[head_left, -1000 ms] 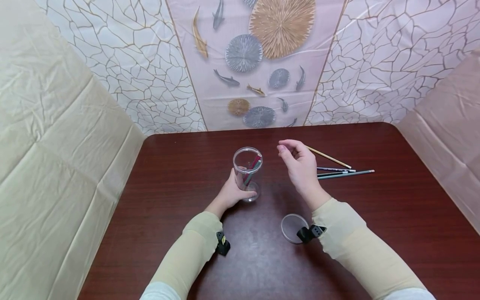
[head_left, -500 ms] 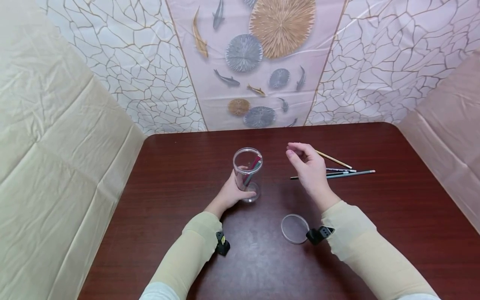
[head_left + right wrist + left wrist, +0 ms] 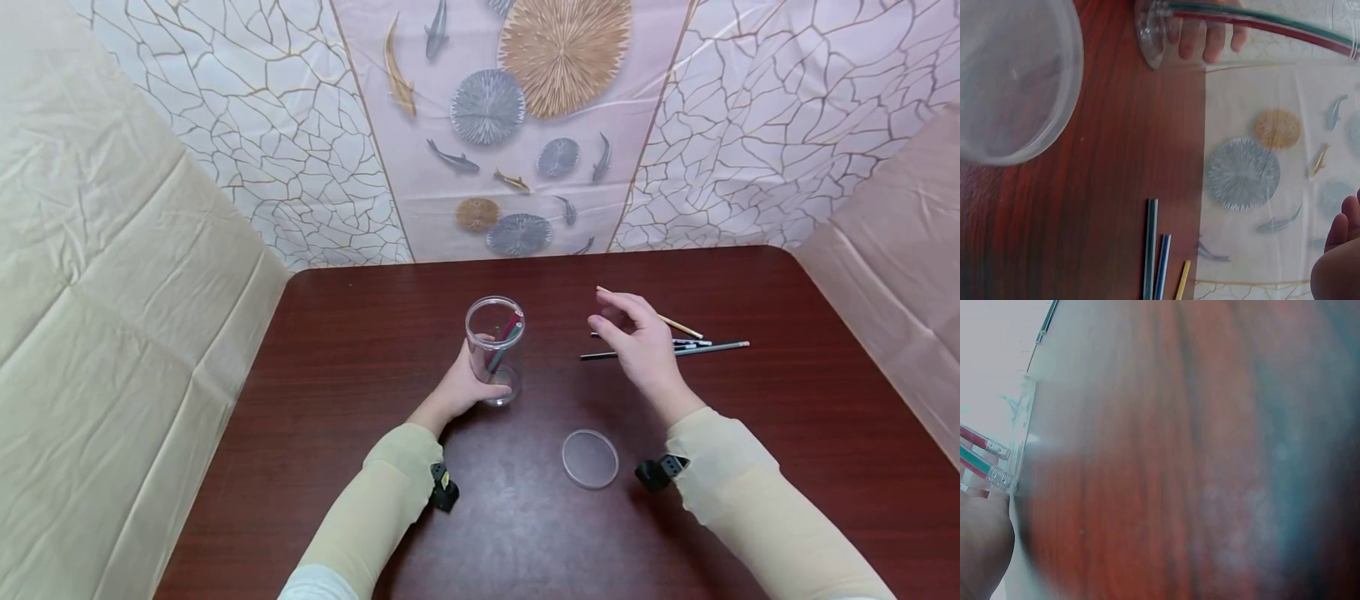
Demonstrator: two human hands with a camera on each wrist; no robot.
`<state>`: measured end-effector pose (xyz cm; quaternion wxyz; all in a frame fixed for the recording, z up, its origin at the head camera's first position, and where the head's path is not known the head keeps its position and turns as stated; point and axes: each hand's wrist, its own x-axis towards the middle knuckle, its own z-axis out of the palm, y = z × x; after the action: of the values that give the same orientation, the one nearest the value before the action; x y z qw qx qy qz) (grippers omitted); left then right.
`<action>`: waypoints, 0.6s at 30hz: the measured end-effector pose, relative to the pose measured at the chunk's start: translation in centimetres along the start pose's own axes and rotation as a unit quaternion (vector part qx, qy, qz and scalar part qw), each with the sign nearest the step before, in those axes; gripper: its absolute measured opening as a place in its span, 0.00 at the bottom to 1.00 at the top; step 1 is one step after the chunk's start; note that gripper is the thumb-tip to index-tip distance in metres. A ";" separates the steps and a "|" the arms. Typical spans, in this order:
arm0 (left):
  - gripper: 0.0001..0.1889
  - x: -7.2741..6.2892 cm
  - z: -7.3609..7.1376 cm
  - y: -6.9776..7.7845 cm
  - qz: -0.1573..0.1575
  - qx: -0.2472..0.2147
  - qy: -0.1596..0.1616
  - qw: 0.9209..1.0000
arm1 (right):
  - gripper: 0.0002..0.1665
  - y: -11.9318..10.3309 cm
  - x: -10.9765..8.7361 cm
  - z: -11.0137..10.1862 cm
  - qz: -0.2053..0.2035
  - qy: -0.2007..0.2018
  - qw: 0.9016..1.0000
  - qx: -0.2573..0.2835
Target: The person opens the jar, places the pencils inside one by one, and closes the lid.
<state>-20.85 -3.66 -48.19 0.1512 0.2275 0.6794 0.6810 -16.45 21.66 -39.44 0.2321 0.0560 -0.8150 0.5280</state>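
Note:
In the head view my left hand point(image 3: 457, 385) grips a clear plastic jar point(image 3: 480, 339), which stands upright on the table. Inside it lean a red pencil point(image 3: 512, 323) and a green pencil point(image 3: 1229, 11); their ferrule ends show at the left wrist view's edge. My right hand point(image 3: 641, 340) hovers over loose pencils, fingers curved and thumb apart, with nothing visible between them. Under it lie a yellow pencil point(image 3: 682, 326), a blue pencil point(image 3: 1162, 265) and dark green pencils point(image 3: 1150, 250), partly hidden by the hand.
A clear round lid point(image 3: 590, 459) lies flat on the dark red-brown table point(image 3: 360, 350), in front of the jar and to its right. Patterned cloth point(image 3: 525, 192) hangs behind the table's far edge, with beige cloth point(image 3: 150, 250) along the left side.
My right hand has moved to the right, away from the jar and over the pencils, uncovering the lid and the pencils' left ends. My left hand and the jar have stayed in place.

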 end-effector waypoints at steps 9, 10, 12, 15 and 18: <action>0.46 0.1 -0.2 0.2 0.008 0.033 0.001 0.999 | 0.25 3.8 0.2 -1.4 -0.008 -0.010 0.998 -0.065; 0.45 0.1 -0.2 0.2 0.008 0.032 0.001 0.999 | 0.25 4.0 0.2 -1.6 -0.010 -0.013 0.997 -0.080; 0.44 0.2 -0.1 0.3 0.007 0.039 0.005 0.999 | 0.25 4.3 0.1 -2.0 -0.010 -0.019 0.994 -0.105; 0.43 0.0 0.0 0.3 0.000 0.046 0.003 0.999 | 0.27 5.0 -0.2 -2.6 -0.004 -0.039 0.990 -0.136; 0.43 -0.2 -0.1 0.3 -0.008 0.058 0.004 0.998 | 0.28 6.0 -0.5 -3.0 -0.003 -0.056 0.987 -0.152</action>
<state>-20.71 -3.86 -47.88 0.1404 0.2274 0.7206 0.6398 -17.11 26.93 -43.65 0.1939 0.0524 -0.8971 0.3936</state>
